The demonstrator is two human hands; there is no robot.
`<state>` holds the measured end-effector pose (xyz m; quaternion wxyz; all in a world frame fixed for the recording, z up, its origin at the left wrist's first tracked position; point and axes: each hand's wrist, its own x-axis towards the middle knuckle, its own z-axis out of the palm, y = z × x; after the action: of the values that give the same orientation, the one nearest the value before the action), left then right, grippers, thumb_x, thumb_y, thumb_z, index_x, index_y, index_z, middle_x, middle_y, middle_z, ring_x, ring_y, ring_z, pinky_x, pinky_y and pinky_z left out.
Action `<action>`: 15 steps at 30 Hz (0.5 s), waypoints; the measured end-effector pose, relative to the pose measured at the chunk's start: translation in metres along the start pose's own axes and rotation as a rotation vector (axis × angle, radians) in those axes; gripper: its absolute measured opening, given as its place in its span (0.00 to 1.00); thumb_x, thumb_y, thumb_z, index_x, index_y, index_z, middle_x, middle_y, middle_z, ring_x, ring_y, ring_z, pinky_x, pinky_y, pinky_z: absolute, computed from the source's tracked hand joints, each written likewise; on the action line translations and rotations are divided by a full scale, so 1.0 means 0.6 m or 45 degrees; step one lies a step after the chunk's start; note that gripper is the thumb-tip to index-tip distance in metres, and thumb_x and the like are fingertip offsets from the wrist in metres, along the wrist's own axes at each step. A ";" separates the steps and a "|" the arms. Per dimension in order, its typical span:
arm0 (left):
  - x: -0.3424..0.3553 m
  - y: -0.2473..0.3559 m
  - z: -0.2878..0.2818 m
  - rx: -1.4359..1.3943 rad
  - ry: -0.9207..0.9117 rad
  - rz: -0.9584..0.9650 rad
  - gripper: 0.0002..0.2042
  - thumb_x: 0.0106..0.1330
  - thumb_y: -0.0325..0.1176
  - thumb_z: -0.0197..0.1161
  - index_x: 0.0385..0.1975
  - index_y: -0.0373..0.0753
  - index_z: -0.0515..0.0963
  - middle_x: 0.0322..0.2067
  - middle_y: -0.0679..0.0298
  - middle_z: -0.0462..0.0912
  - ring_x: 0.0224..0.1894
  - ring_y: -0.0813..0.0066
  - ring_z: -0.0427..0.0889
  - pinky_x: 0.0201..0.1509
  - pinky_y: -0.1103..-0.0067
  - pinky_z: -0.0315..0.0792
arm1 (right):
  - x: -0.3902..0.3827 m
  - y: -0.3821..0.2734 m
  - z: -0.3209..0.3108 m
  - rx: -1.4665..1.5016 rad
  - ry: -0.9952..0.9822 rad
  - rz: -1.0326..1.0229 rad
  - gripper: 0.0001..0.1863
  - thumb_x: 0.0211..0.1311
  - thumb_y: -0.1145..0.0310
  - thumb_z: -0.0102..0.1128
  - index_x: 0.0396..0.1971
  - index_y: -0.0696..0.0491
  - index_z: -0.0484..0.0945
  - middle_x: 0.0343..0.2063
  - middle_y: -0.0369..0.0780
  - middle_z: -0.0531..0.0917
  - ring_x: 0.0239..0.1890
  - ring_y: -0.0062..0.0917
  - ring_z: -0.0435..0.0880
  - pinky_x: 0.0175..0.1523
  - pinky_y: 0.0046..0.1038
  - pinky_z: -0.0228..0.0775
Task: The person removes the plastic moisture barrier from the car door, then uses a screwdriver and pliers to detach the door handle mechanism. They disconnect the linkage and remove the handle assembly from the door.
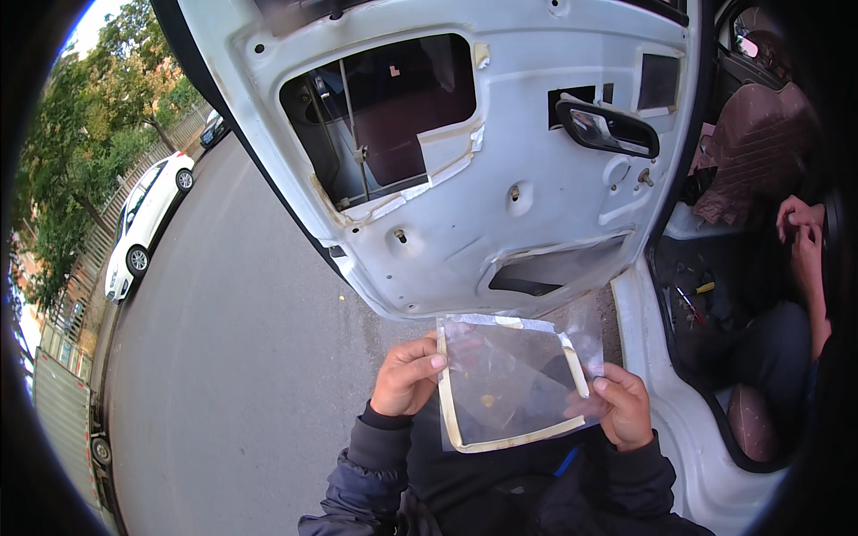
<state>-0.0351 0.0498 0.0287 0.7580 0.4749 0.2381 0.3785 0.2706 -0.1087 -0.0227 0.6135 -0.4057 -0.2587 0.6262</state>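
Note:
A clear plastic sheet [514, 389] is stretched flat between my two hands, with strips of yellowish-white tape framing it. My left hand [405, 375] pinches its left edge, thumb on top of the tape strip. At the opposite edge, my right hand [625, 408] grips the loose plastic between thumb and fingers; some fingers show through it. Just beyond the sheet stands a bare white car door panel [456, 223]. The panel has a large upper opening [384, 116] with tape remnants along its lower rim, a black inner door handle [608, 127] and a lower opening [545, 271] partly covered by film.
To the right, another person's hands [802, 228] rest together inside the vehicle, near a quilted brown seat [755, 143]. Tools with red and yellow handles [693, 302] lie on its dark floor. A white car [147, 219] is parked across the grey road [223, 357].

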 end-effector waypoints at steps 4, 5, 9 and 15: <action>-0.002 -0.016 -0.003 0.009 -0.034 0.063 0.12 0.74 0.31 0.60 0.31 0.27 0.80 0.66 0.39 0.73 0.66 0.45 0.76 0.68 0.56 0.72 | -0.003 0.000 0.001 -0.185 0.083 0.007 0.21 0.75 0.68 0.53 0.60 0.65 0.74 0.41 0.55 0.88 0.35 0.42 0.92 0.41 0.31 0.84; -0.003 -0.019 -0.004 -0.009 -0.062 0.095 0.14 0.75 0.33 0.60 0.30 0.28 0.80 0.66 0.39 0.72 0.66 0.45 0.76 0.68 0.56 0.72 | -0.003 -0.002 -0.001 -0.198 0.094 -0.010 0.21 0.75 0.67 0.54 0.60 0.65 0.74 0.40 0.55 0.88 0.35 0.42 0.92 0.40 0.31 0.84; -0.008 -0.028 -0.010 -0.097 0.062 0.178 0.17 0.77 0.39 0.59 0.28 0.32 0.78 0.66 0.38 0.72 0.65 0.44 0.78 0.67 0.54 0.74 | -0.008 -0.009 -0.024 -0.203 0.176 -0.076 0.20 0.74 0.67 0.55 0.58 0.65 0.75 0.38 0.54 0.88 0.34 0.40 0.92 0.39 0.31 0.84; -0.032 -0.028 -0.046 -0.080 0.239 0.296 0.16 0.77 0.40 0.60 0.29 0.35 0.77 0.63 0.40 0.76 0.59 0.49 0.82 0.62 0.59 0.78 | -0.019 -0.022 -0.086 -0.082 0.466 -0.326 0.17 0.74 0.68 0.54 0.55 0.63 0.77 0.35 0.49 0.87 0.29 0.34 0.89 0.38 0.31 0.82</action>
<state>-0.0606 0.0451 0.0019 0.6979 0.4378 0.2395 0.5138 0.3195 -0.1275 -0.0370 0.7114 -0.4958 -0.2126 0.4505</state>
